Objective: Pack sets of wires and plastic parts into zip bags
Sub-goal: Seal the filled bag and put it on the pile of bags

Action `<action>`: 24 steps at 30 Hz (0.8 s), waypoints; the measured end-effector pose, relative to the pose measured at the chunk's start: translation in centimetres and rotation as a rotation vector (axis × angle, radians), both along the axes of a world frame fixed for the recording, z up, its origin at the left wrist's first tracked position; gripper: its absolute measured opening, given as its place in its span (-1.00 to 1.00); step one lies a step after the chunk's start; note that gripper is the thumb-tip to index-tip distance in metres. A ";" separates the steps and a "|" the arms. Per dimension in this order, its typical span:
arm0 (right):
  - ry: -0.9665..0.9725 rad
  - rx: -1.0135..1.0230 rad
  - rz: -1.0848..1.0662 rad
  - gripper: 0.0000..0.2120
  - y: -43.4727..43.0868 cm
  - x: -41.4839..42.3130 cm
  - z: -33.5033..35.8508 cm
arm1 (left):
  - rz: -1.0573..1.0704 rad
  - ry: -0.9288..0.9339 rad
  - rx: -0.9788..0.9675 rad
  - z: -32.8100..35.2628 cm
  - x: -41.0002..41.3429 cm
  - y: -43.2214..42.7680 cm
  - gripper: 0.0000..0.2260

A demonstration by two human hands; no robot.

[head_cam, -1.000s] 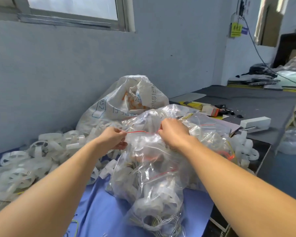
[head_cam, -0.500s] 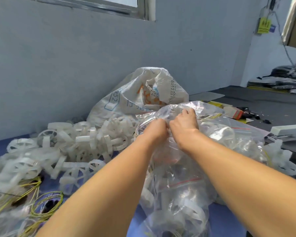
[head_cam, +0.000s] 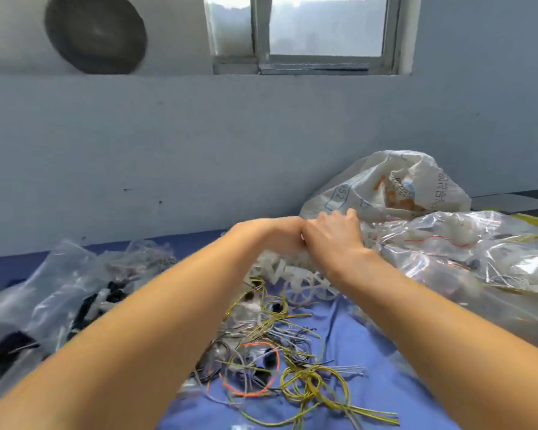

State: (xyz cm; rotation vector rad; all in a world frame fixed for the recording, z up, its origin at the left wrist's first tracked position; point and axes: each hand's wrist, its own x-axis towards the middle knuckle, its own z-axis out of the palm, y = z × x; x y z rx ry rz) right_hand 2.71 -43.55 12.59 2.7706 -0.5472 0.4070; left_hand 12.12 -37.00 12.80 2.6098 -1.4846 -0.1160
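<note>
A grey-blue wall point(head_cam: 199, 150) fills the far side of the scene, with a window point(head_cam: 323, 26) set high at the far right and a round dark disc point(head_cam: 95, 34) mounted at the far left. The work surface is covered by a blue cloth point(head_cam: 348, 336). At the right, a heap of filled zip bags point(head_cam: 479, 259) is piled on the cloth; red closure strips and pale contents are seen through the clear film. At the left, a group of clear bags point(head_cam: 59, 290) holding black and white pieces is laid on the surface, blurred in the picture. A white printed sack point(head_cam: 401, 187) is propped against the wall behind the filled heap. A loose tangle of wires point(head_cam: 277, 361), mostly yellow-green with one orange loop and some pale strands, is spread on the cloth in the near centre. Just beyond it, a pile of white plastic parts point(head_cam: 292, 274) is located between the two bag groups. Both arms are extended over the wires. The left hand point(head_cam: 274, 237) and the right hand point(head_cam: 333, 240) are held side by side, touching, above the plastic parts. The fingers of both hands are turned away and down; whether anything is grasped cannot be told.
</note>
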 end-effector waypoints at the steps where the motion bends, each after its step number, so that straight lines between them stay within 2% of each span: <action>1: -0.014 0.017 0.060 -0.74 2.7 0.4 0.0 | 0.043 0.003 0.040 0.5 0.4 3.2 -0.85; 5: -0.052 0.060 0.262 -0.75 13.1 2.1 -0.6 | 0.219 0.065 0.128 1.4 1.6 15.7 -0.84; 12: -0.034 0.185 0.493 -0.79 27.0 3.9 -4.2 | 0.431 0.162 0.133 -0.5 1.6 32.6 -0.85; 17: -0.045 0.235 0.589 -0.79 32.5 4.8 -7.5 | 0.564 0.167 0.106 -2.5 1.1 39.9 -0.76; 21: -0.017 0.276 0.611 -0.88 34.6 5.4 -9.3 | 0.664 0.166 0.095 -4.5 1.0 44.7 -0.73; 24: 0.039 0.306 0.610 -0.83 35.7 5.8 -10.3 | 0.753 0.216 0.079 -6.3 1.4 47.5 -0.72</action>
